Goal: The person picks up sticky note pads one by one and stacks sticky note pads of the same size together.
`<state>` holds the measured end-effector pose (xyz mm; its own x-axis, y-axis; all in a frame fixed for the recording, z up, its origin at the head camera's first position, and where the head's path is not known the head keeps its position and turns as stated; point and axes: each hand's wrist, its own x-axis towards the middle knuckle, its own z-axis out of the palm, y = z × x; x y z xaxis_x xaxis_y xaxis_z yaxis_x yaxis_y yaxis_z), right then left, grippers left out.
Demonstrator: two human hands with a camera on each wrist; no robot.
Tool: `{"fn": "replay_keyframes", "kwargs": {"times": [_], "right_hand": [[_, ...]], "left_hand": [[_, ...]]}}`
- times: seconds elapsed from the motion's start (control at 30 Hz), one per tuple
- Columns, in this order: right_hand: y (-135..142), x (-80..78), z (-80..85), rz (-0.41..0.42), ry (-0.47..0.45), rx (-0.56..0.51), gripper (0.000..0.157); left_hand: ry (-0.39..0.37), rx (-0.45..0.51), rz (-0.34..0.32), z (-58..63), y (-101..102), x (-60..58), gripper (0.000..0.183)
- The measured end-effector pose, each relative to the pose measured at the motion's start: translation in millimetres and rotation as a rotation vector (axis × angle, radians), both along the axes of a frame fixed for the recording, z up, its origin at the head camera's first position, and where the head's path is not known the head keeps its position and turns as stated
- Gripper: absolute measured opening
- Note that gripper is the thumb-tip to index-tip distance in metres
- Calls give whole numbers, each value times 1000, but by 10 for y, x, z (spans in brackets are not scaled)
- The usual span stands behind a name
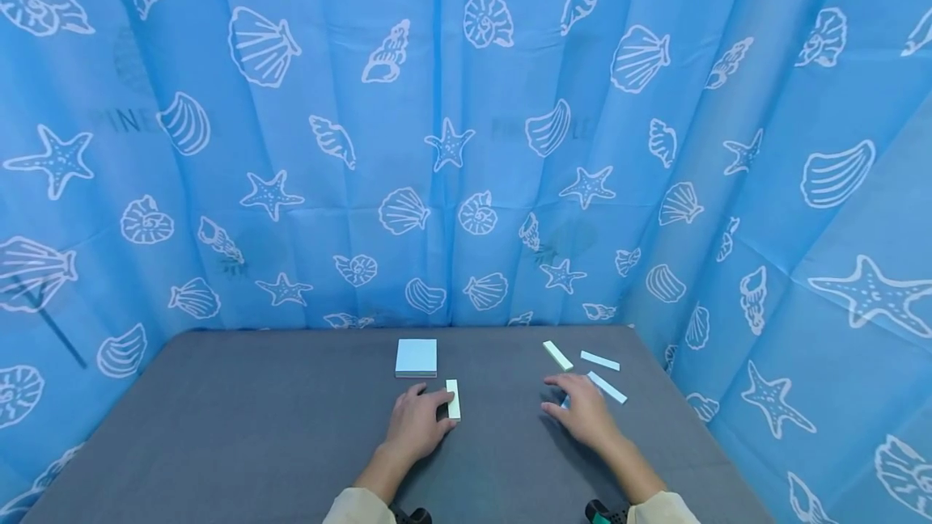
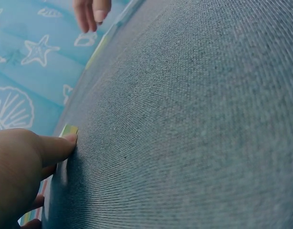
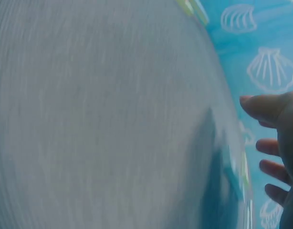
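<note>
My left hand (image 1: 418, 423) pinches a narrow pale yellow-green strip (image 1: 454, 407), thumb at its near end and a finger on its left side. In the left wrist view, the thumb presses the end of this block-like strip (image 2: 71, 129). Just behind that hand is a square stack (image 1: 417, 357), pale blue on top with layered sides. My right hand (image 1: 586, 411) hovers with parted, slightly bent fingers and nothing between them. Beneath it lies a blue strip (image 1: 565, 401), mostly hidden in the head view; the right wrist view shows this blue strip (image 3: 232, 176) on the cloth.
A pale yellow strip (image 1: 557, 355) and two pale blue strips, one farther back (image 1: 600, 361) and one beside the right hand (image 1: 608, 388), lie at the right. Grey cloth covers the table (image 1: 255, 427). A blue shell-patterned curtain (image 1: 451, 168) hangs behind and to the right.
</note>
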<state>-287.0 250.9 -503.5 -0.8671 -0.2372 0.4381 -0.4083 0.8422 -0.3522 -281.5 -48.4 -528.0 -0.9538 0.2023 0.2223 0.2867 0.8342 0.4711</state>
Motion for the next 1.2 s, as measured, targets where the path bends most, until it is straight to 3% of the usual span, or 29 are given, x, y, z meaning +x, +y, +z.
{"fn": "replay_keyframes", "kwargs": {"times": [0.13, 0.4, 0.6, 1.0, 1.2], "right_hand": [[155, -1, -21, -34, 17, 51, 38], [398, -6, -18, -104, -111, 156, 39], [464, -28, -7, -113, -152, 203, 42], [456, -68, 22, -54, -82, 335, 35], [455, -86, 15, -57, -100, 349, 34]], "left_hand": [[1, -2, 4, 6, 12, 4, 43], [-6, -10, 6, -7, 15, -16, 43], [-9, -11, 1, -9, 11, -25, 43], [-20, -8, 0, -3, 15, -19, 43], [-13, 1, 6, 0, 9, 2, 42]]}}
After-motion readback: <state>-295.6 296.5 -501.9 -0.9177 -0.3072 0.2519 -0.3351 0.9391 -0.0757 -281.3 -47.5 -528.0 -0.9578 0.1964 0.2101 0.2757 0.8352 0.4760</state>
